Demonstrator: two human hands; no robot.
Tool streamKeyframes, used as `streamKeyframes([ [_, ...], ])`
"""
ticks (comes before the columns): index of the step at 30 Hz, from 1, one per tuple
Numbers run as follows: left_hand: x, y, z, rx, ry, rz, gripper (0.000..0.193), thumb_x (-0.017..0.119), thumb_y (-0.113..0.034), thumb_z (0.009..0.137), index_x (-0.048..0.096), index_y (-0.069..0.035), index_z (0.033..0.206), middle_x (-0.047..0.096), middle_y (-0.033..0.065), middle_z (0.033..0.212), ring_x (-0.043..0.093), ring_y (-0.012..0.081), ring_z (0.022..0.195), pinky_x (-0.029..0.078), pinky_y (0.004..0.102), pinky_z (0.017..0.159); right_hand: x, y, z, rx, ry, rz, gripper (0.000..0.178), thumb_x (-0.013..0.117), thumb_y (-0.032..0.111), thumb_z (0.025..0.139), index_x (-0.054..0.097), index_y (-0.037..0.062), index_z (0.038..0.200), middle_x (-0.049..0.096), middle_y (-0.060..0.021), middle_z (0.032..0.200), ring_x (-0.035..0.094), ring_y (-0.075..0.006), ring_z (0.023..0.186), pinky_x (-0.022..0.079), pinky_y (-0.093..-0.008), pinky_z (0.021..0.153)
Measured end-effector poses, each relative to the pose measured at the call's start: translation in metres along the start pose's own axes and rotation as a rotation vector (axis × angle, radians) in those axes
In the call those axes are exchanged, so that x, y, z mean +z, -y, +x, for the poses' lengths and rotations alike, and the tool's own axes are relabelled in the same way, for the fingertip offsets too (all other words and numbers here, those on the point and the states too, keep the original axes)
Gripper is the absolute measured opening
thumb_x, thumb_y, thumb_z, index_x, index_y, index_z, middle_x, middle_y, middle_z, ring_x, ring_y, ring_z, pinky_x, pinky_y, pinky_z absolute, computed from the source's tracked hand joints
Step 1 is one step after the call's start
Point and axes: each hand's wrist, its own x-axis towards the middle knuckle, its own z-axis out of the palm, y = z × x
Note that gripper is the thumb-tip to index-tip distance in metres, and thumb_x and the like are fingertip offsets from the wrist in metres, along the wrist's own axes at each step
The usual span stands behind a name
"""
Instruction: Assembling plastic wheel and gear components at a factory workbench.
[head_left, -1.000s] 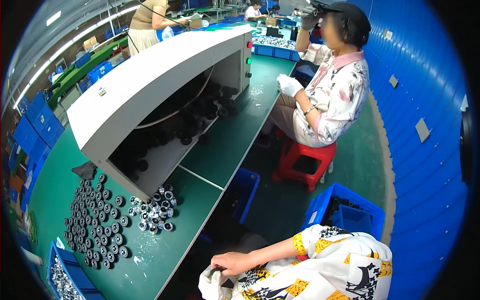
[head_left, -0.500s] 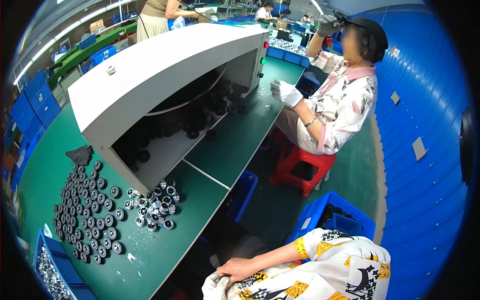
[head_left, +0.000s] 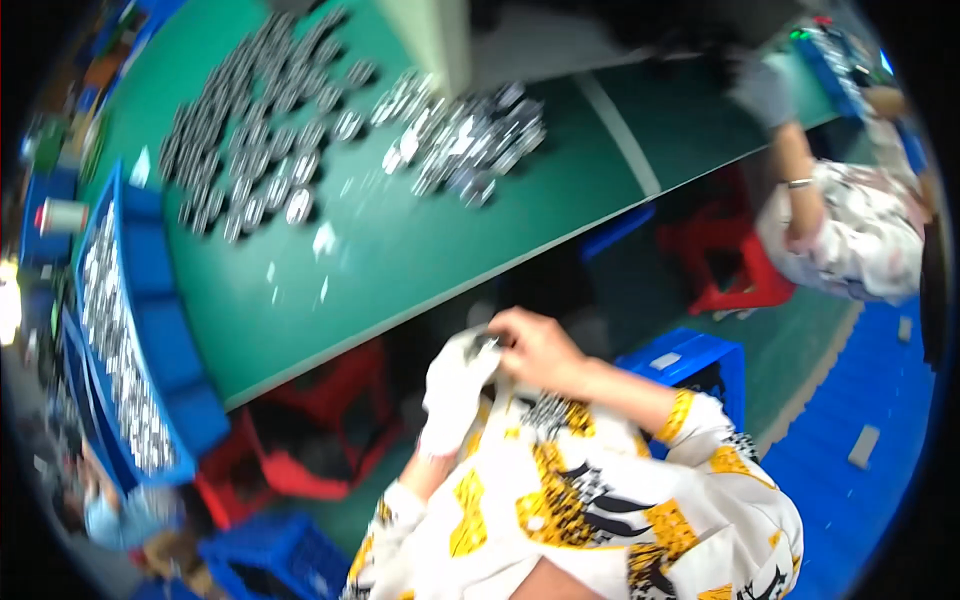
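Note:
My left hand (head_left: 455,390), in a white glove, is raised in front of my patterned top. My bare right hand (head_left: 538,345) meets it at the fingertips, its fingers bent and pressed together. A small dark, shiny patch shows between the two hands, too blurred to name. Motion smears the left fingers, so their pose is unclear. Beyond my hands, on the green table (head_left: 380,260), lie many small black wheel-like parts (head_left: 255,135). Beside them is a heap of shiny metal ring-like parts (head_left: 470,145).
A blue bin (head_left: 170,335) of shiny parts stands at the left. Red stools (head_left: 300,485) sit below the table edge, and a blue crate (head_left: 640,365) is right of me. A machine housing (head_left: 425,30) rises behind the heap. A co-worker's gloved hand (head_left: 765,90) is at far right.
The view has swung left and down, showing more of the blue bin and both my arms. My hands now appear higher and remain together. The co-worker's near hand is over the table.

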Motion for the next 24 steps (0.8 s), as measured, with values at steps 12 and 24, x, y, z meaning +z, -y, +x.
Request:
streamKeyframes([
  [12,-0.011,-0.005,-0.012,-0.02,-0.022,-0.321,0.039,0.06,-0.004,0.084,0.053,0.004,0.122,0.06,0.0122,0.111,0.061,0.0174,0.094,0.054,0.0299,0.081,-0.019,0.017,0.0,-0.136,0.241,-0.09,0.03,0.064,0.009,0.083,0.058,0.0025,0.112,0.058,-0.0079,0.084,0.058,-0.0167,0.069,0.048,-0.0286,0.062],
  [24,0.0,-0.006,-0.017,0.103,-0.073,-0.273,0.048,0.062,0.006,0.079,0.05,0.006,0.126,0.057,0.0137,0.121,0.059,0.0177,0.101,0.048,0.0286,0.089,-0.004,0.012,0.001,-0.08,0.171,0.029,0.022,0.064,0.017,0.086,0.062,-0.0002,0.099,0.056,-0.0127,0.082,0.06,-0.0247,0.07,0.048,-0.0336,0.061],
])
